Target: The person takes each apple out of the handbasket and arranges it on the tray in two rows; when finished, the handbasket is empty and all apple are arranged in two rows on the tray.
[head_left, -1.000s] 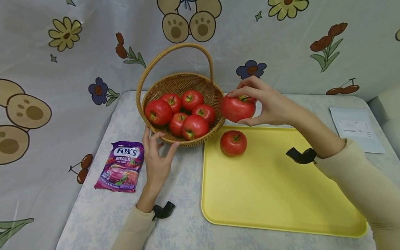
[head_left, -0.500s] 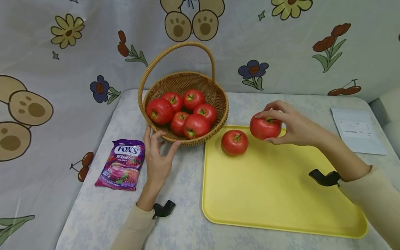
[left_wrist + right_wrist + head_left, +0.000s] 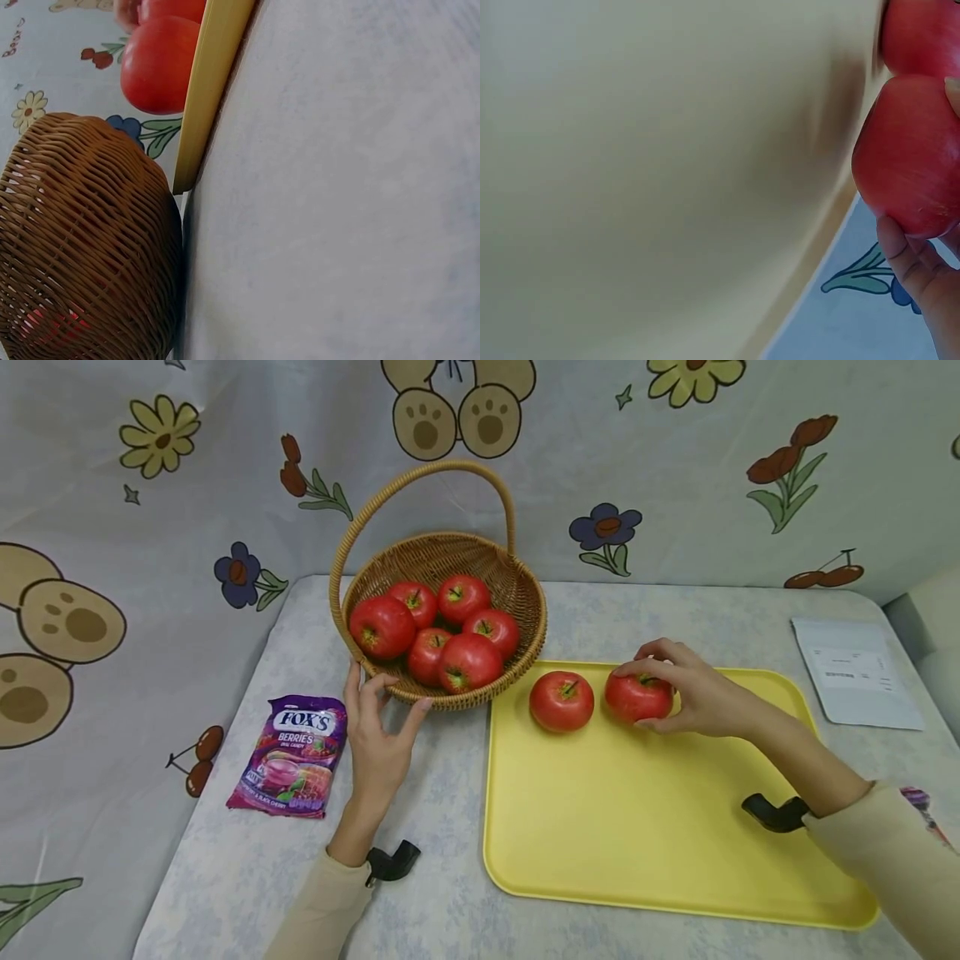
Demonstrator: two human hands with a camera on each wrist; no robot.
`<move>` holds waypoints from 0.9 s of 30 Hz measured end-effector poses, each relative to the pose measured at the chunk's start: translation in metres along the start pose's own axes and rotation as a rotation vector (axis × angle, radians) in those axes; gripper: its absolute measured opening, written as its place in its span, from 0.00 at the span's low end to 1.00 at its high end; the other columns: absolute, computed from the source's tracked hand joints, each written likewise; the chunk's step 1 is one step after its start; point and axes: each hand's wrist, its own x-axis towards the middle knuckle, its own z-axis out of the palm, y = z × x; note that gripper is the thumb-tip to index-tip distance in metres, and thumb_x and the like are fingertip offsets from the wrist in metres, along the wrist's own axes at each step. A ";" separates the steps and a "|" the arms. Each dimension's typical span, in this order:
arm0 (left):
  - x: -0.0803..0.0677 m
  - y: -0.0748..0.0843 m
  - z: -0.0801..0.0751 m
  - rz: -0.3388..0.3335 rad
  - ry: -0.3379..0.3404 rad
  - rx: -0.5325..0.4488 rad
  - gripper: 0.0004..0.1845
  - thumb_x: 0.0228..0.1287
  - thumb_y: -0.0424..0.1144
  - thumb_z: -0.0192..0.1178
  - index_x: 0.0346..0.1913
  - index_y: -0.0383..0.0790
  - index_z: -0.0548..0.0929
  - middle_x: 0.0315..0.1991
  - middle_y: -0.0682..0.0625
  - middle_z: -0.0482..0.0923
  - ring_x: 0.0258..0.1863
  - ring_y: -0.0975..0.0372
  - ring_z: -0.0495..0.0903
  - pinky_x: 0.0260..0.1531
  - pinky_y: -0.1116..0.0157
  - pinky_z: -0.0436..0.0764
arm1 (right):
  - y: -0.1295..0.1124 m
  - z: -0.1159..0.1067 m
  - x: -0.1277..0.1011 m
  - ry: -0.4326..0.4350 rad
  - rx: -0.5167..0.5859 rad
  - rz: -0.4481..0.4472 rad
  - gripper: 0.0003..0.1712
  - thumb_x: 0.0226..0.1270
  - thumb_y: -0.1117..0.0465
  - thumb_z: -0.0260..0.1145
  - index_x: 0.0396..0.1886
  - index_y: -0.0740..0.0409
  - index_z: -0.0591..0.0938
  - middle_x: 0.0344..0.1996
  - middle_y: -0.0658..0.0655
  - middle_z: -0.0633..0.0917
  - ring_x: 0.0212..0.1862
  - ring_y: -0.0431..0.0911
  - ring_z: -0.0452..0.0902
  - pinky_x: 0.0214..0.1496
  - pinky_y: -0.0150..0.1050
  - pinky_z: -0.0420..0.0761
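My right hand (image 3: 697, 693) holds a red apple (image 3: 637, 700) over the back part of the yellow tray (image 3: 660, 827), fingers over its top and thumb on the near side. In the right wrist view this apple (image 3: 911, 157) is close over the tray surface. Another apple (image 3: 562, 702) sits on the tray just to the left. At the tray's left stands a wicker basket (image 3: 442, 556) with several red apples (image 3: 470, 663) in it. My left hand (image 3: 378, 747) grips its near rim, index finger bent over the edge, and in the left wrist view the basket's woven side (image 3: 90, 232) shows.
A purple candy bag (image 3: 292, 756) lies on the table (image 3: 420, 902) left of my left hand. To the tray's right is a grey-white packet (image 3: 858, 672). Part of a colourful wrapper (image 3: 922, 806) shows beyond my right sleeve. A patterned cloth (image 3: 225, 443) hangs behind the table.
My right hand has carried its apple from beside the basket's rim rightward and down to the tray, beside the other apple. My left hand has stayed at the basket rim.
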 end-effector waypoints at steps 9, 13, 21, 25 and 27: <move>0.000 -0.010 0.001 0.008 0.005 -0.003 0.23 0.56 0.29 0.70 0.51 0.27 0.72 0.75 0.32 0.46 0.74 0.39 0.52 0.56 0.38 0.74 | 0.003 0.010 -0.001 -0.009 0.009 0.049 0.39 0.41 0.60 0.84 0.57 0.44 0.79 0.53 0.55 0.72 0.54 0.49 0.64 0.45 0.49 0.82; -0.001 -0.027 0.003 0.004 0.004 0.010 0.23 0.56 0.32 0.72 0.52 0.32 0.73 0.77 0.38 0.46 0.76 0.46 0.51 0.58 0.44 0.76 | 0.004 0.012 -0.002 0.001 0.010 0.043 0.40 0.41 0.60 0.84 0.57 0.44 0.78 0.52 0.55 0.72 0.54 0.49 0.64 0.45 0.50 0.81; -0.002 -0.036 0.003 0.004 0.004 0.025 0.23 0.58 0.40 0.71 0.52 0.37 0.74 0.78 0.47 0.46 0.76 0.53 0.51 0.59 0.49 0.77 | 0.002 0.016 -0.005 0.034 0.004 0.028 0.41 0.39 0.59 0.85 0.57 0.45 0.78 0.51 0.55 0.72 0.55 0.51 0.62 0.46 0.52 0.77; -0.003 -0.036 0.003 0.000 0.004 0.022 0.23 0.58 0.38 0.72 0.52 0.36 0.74 0.78 0.46 0.46 0.76 0.53 0.51 0.60 0.49 0.77 | 0.000 0.020 -0.008 0.044 -0.011 0.024 0.41 0.39 0.59 0.85 0.57 0.45 0.77 0.53 0.57 0.71 0.55 0.53 0.62 0.45 0.53 0.77; -0.003 -0.035 0.004 0.000 0.006 0.021 0.23 0.57 0.36 0.72 0.52 0.35 0.74 0.78 0.44 0.46 0.76 0.51 0.52 0.59 0.48 0.77 | -0.001 0.022 -0.010 0.050 -0.012 0.031 0.41 0.39 0.59 0.85 0.57 0.44 0.77 0.53 0.57 0.70 0.54 0.53 0.61 0.44 0.53 0.77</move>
